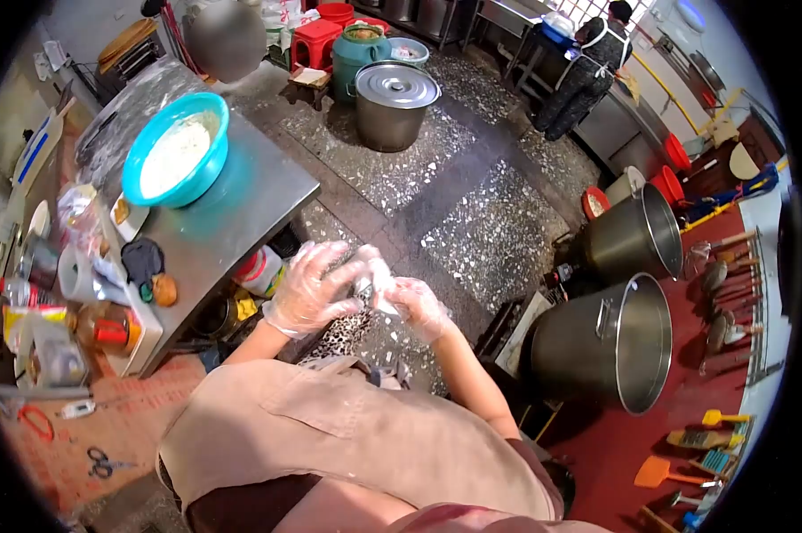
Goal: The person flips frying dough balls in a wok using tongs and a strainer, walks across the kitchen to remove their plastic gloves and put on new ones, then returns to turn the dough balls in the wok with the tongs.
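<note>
Both my hands wear clear plastic gloves and meet in front of my apron [330, 417]. My left hand [312, 289] has its fingers stretched and apart, thumb towards the right. Its fingertips reach bunched whitish plastic [379, 280] between the hands. From the other side my right hand [417, 306] comes up against that plastic with its fingers drawn together. What exactly the right fingers pinch is blurred. Nearest on the left is the steel table [259, 191], which holds a turquoise basin [137, 182] with white flour or dough [179, 158] in it.
On the right stand big steel pots [570, 351]. A lidded pot [392, 120] and a green jar [358, 58] are on the floor ahead. Another person [592, 71] works at the far counter. Scissors [103, 462] lie lower left; utensils [725, 333] hang along the right.
</note>
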`<move>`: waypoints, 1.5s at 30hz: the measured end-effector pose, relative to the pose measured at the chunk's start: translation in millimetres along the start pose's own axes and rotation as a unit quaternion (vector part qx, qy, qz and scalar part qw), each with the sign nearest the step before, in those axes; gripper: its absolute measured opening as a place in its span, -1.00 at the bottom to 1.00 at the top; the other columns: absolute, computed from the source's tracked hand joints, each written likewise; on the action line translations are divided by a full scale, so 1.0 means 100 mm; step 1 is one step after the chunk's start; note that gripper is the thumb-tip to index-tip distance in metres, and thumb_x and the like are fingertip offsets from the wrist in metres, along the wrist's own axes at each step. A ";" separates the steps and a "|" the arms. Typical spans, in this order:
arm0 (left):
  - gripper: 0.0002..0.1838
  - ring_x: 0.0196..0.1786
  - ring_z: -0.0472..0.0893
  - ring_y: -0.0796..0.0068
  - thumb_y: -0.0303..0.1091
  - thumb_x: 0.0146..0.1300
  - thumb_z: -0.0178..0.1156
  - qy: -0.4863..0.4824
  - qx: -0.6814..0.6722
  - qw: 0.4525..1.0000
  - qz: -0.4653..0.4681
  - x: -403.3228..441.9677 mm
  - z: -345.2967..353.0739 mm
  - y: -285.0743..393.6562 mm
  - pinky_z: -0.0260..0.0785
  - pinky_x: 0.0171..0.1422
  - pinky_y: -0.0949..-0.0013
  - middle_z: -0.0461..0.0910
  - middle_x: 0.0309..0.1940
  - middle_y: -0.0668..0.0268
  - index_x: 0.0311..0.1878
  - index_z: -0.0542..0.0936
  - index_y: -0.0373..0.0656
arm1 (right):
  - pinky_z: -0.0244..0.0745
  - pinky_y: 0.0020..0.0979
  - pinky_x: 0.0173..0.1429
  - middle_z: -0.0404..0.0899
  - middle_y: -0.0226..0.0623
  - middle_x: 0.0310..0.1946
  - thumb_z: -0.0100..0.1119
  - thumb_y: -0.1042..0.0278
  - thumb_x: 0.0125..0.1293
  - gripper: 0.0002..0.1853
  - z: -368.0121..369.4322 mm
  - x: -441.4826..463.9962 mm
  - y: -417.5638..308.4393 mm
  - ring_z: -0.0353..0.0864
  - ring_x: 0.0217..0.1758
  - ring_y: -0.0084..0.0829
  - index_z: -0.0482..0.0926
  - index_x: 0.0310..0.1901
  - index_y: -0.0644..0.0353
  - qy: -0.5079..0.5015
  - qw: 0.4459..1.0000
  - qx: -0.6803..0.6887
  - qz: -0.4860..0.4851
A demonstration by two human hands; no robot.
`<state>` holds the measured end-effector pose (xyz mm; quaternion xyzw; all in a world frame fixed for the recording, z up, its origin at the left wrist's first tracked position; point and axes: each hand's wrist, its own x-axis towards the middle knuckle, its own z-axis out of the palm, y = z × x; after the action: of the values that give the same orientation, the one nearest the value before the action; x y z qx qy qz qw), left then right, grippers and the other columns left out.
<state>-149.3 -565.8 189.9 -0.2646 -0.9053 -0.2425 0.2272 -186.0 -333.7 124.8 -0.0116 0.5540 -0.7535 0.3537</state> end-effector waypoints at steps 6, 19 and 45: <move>-0.52 -0.29 0.58 0.24 -0.08 0.01 0.29 -0.044 -0.040 0.989 0.138 1.28 0.74 -1.19 0.45 -0.18 0.24 0.57 -0.30 0.27 -0.01 0.52 -0.10 | 0.39 -0.53 -0.13 0.62 -0.37 -0.27 0.17 0.29 0.13 -0.69 -0.46 1.21 -1.11 0.53 -0.24 -0.57 0.60 -0.14 0.30 -0.118 0.989 -0.065 0.067; -0.56 -0.45 0.57 0.03 0.06 0.36 -0.06 -0.113 -0.167 0.979 0.006 4.08 2.73 -2.59 0.39 -0.40 0.11 0.56 -0.53 0.17 -0.39 0.54 -0.09 | 0.34 -0.59 -0.32 0.52 -0.54 -0.39 0.21 0.11 0.29 -0.70 -2.51 3.01 -2.59 0.42 -0.39 -0.68 0.55 -0.27 0.23 0.112 0.989 -0.069 -0.065; -0.67 -0.61 0.38 0.48 0.06 0.24 0.19 0.162 -0.510 0.444 -0.718 8.62 6.24 -7.92 0.30 -0.51 0.33 0.45 -0.57 0.34 -0.27 0.53 -0.02 | 0.53 -0.39 -0.13 0.62 -0.16 -0.26 0.23 0.32 0.23 -0.68 -6.03 6.12 -5.07 0.61 -0.25 -0.39 0.55 -0.02 0.28 0.364 0.873 -0.324 0.001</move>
<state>-1445.2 -486.9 -83.4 0.4562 -0.4319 -0.7756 -0.0614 -1155.3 -100.4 90.5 0.1503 0.8567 -0.4823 0.1042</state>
